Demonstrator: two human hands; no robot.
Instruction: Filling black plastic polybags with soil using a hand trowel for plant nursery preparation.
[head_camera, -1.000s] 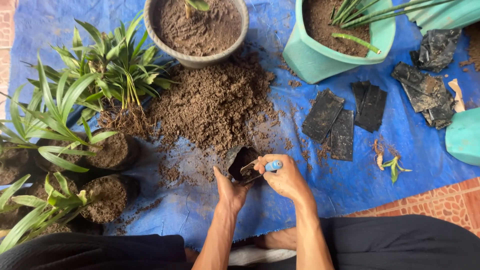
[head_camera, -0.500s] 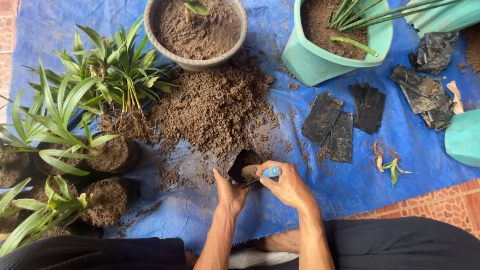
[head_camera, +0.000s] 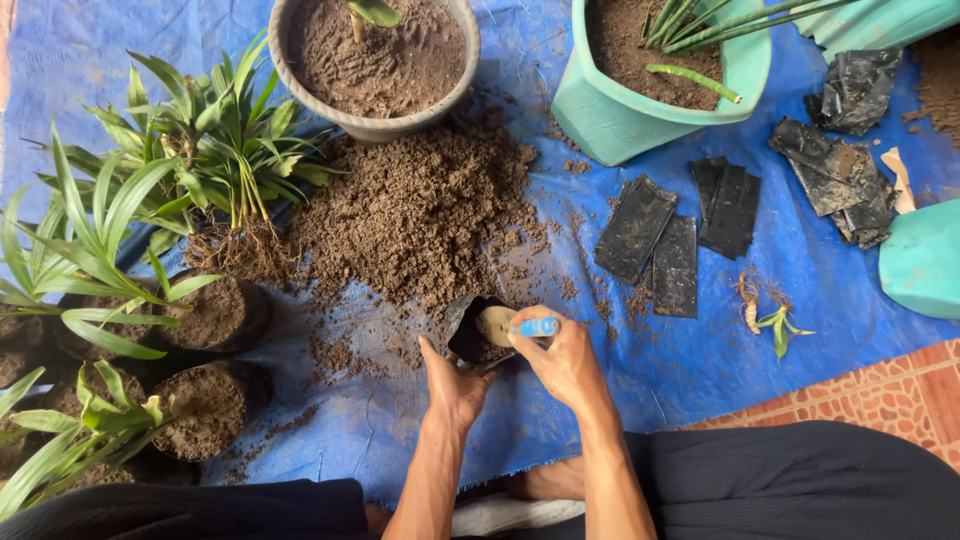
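Note:
My left hand (head_camera: 455, 383) grips the near side of a small black plastic nursery bag (head_camera: 464, 322) that stands open on the blue tarp (head_camera: 700, 370). My right hand (head_camera: 562, 358) holds a small trowel with a blue handle (head_camera: 537, 326); its pale blade (head_camera: 494, 323) is inside the bag's mouth. Some brown soil lies in the bag. A large heap of loose soil (head_camera: 420, 210) spreads just beyond the bag.
Bare-rooted green plants (head_camera: 225, 150) and filled black bags with plants (head_camera: 200, 400) sit at the left. A grey pot (head_camera: 372, 125) and a teal pot (head_camera: 610, 115) stand at the top. Flat black bags (head_camera: 655, 240) and a small seedling (head_camera: 775, 325) lie at the right.
The trowel blade has tipped further into the bag and my right hand has shifted slightly left and up. My left hand keeps its hold on the bag.

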